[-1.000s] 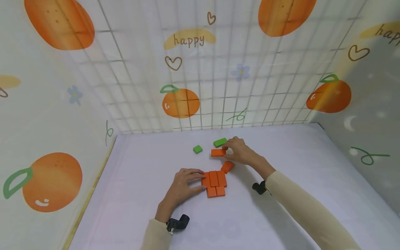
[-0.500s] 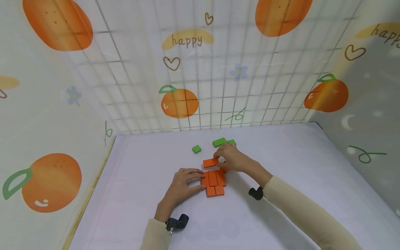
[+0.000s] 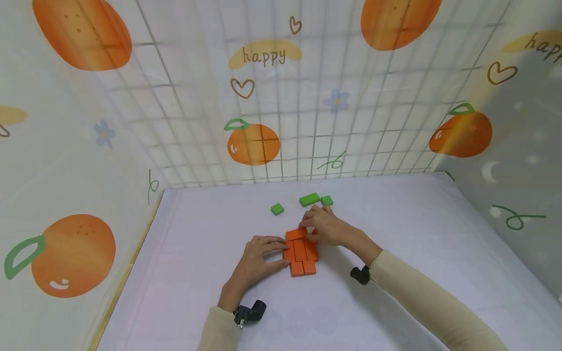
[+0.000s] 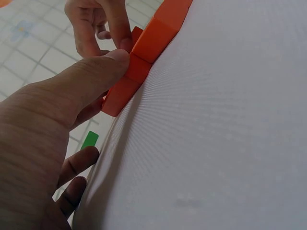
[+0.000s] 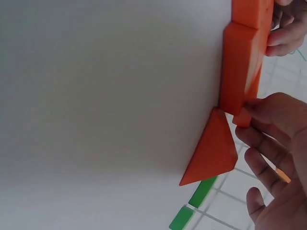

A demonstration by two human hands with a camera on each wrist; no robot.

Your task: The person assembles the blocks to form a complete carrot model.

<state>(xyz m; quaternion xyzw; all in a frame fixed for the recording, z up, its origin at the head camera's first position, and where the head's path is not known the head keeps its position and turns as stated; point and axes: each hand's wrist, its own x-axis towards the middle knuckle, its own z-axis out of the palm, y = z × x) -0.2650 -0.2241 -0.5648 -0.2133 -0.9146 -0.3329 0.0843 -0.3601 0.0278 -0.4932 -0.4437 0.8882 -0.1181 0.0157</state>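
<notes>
Several flat orange blocks (image 3: 300, 251) lie edge to edge on the white table. My right hand (image 3: 327, 229) pinches one end of an orange block (image 3: 295, 234) that lies crosswise along the far edge of this group. At the group's left side, my left hand (image 3: 256, 258) holds the leftmost upright orange block (image 3: 288, 252) between thumb and forefinger. In the right wrist view, an orange piece with a triangular face (image 5: 213, 148) stands beside the group, close to my right fingers; my right hand hides it in the head view.
Beyond the orange group lie a long green block (image 3: 309, 199), a small green block (image 3: 327, 200) to its right and another small green block (image 3: 277, 209) further left. A curtain (image 3: 197, 122) printed with oranges hangs behind the table. Each wrist wears a black camera (image 3: 252, 312).
My right hand has brought the crosswise orange block toward me and left, from beside the long green block down against the group's far edge. My left hand has stayed in place.
</notes>
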